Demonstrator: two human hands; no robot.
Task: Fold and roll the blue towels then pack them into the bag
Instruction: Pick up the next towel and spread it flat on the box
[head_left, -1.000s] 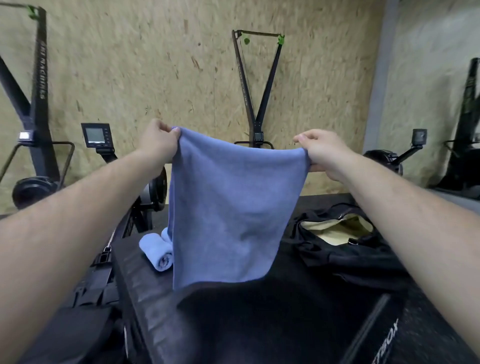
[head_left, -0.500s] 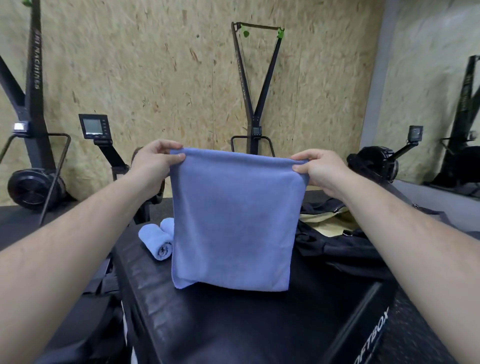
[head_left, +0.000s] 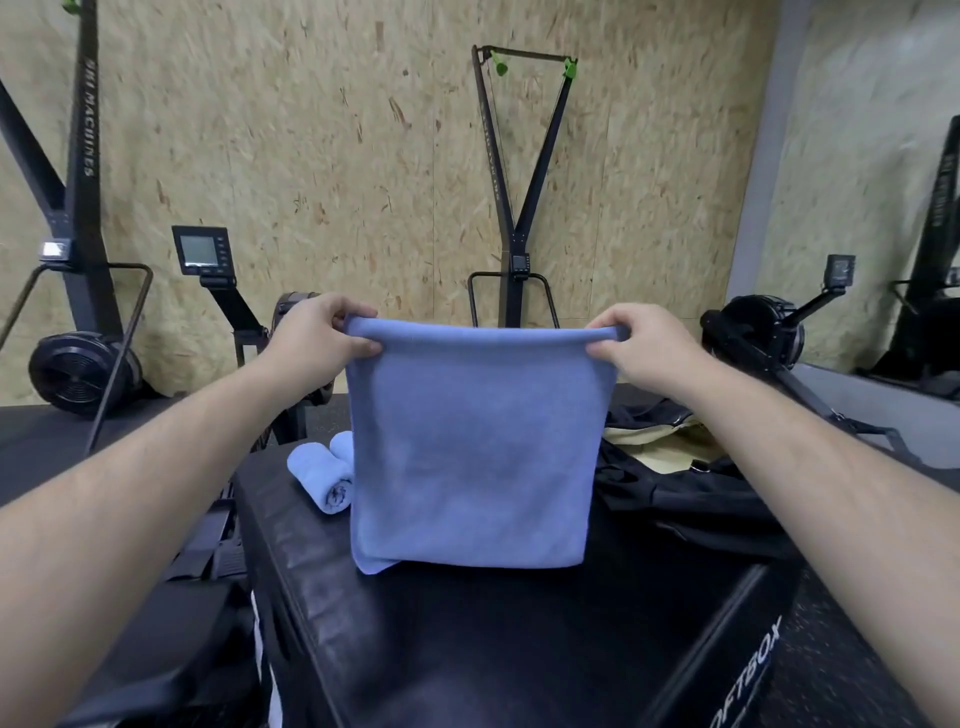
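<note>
Where the chipboard wall fills the whole upper half of the frame, we see next, across the bottom centre, the top of a black padded box with white lettering on its lower-right side. Above it, in the middle of the frame, hangs the blue towel, folded double over its top edge and held up as a flat, nearly square sheet. Its lower edge seems to reach the box top, where the lower-left corner bends outward. To the right of the towel, on the far right part of the box, lies the black bag, open with its pale yellow lining showing (its left end is hidden behind the towel). We find the left hand at centre left, pinching the towel's upper-left corner between thumb and curled fingers, and the right hand at centre right, gripping the upper-right corner in the same way, so that the top edge is stretched level between them. Left of the towel, on the box, rests a rolled towel, its spiral end turned toward us, with a second roll touching it behind. Smallest, at middle left, is a monitor screen on a black arm.
</note>
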